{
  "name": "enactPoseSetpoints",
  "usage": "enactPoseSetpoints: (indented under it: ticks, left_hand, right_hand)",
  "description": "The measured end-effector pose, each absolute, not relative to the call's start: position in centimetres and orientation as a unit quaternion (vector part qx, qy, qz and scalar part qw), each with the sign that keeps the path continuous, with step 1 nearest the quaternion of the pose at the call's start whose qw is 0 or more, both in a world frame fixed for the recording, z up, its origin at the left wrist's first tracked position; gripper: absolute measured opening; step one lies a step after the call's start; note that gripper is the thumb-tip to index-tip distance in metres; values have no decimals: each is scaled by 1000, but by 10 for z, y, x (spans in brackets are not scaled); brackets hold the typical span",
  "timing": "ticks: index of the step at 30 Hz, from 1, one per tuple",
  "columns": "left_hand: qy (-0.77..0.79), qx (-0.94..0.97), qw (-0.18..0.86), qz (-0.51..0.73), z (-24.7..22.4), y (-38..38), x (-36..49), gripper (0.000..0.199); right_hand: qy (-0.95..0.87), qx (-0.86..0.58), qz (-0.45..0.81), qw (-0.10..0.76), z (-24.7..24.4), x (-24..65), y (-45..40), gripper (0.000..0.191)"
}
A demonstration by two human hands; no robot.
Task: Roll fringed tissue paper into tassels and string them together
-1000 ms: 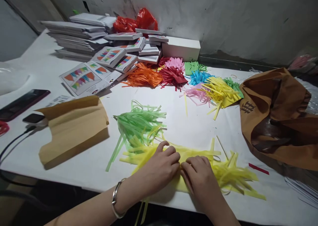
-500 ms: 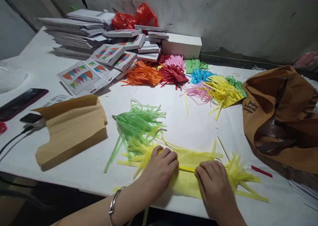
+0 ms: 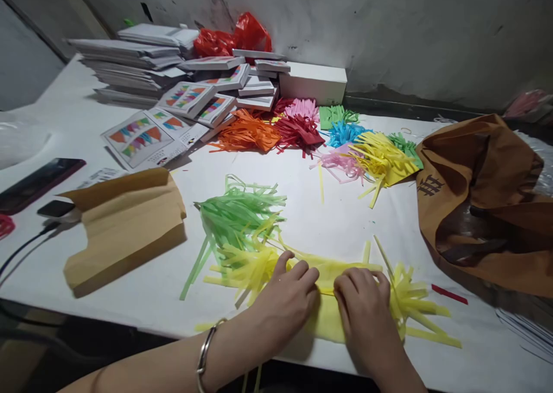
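"What's at the table's (image 3: 319, 226) near edge?"

"Yellow paper (image 3: 330, 318), long axis left to right."

"Which is nearer it, left hand (image 3: 287, 298) or right hand (image 3: 367, 315)?"

"Neither: both hands are on it, just apart, fingers curled, pinching its middle fold (image 3: 326, 292)."

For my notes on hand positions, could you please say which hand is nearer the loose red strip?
Right: the right hand is left of the loose red strip, with yellow fringe between; the left hand is farther left.
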State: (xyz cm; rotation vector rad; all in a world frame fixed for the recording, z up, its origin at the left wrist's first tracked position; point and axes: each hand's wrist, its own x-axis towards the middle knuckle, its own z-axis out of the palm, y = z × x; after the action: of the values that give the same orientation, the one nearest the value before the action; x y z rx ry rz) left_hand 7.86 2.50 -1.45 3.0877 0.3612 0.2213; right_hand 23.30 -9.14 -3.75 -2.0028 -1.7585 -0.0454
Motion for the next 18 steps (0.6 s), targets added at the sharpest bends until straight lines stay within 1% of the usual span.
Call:
enactPoseSetpoints:
  ticks: [2, 4, 7, 9, 12, 15, 18]
  left_hand:
    - [100, 992, 8, 76, -18, 20, 81, 15]
    - [104, 993, 11, 57, -17, 20, 87, 15]
    - [137, 989, 45, 18, -9, 31, 96, 17]
    - [152, 986, 61, 15, -2, 40, 98, 21]
    - [136, 983, 87, 92, 1, 42, 93, 21]
    - [50, 969, 142, 197, -8, 31, 83, 20]
    - [16, 966, 154, 208, -25, 25, 75, 20]
  right_hand:
    - [-658, -702, -34, 271, -40, 230, -93, 24]
    - [-675, -682, -54, 277, -41, 226, -92, 26]
    - [-695, -674, -80, 238, -39, 220, -88, 20]
    - [-701, -672, -116, 209, -38, 218, -84, 19]
    - [-698, -667, -167, 199, -36, 219, -76, 23]
    - [-676, -677, -195, 217, -31, 223, -72, 25]
    - [-620, -708, -216, 259, -17, 237, -80, 25]
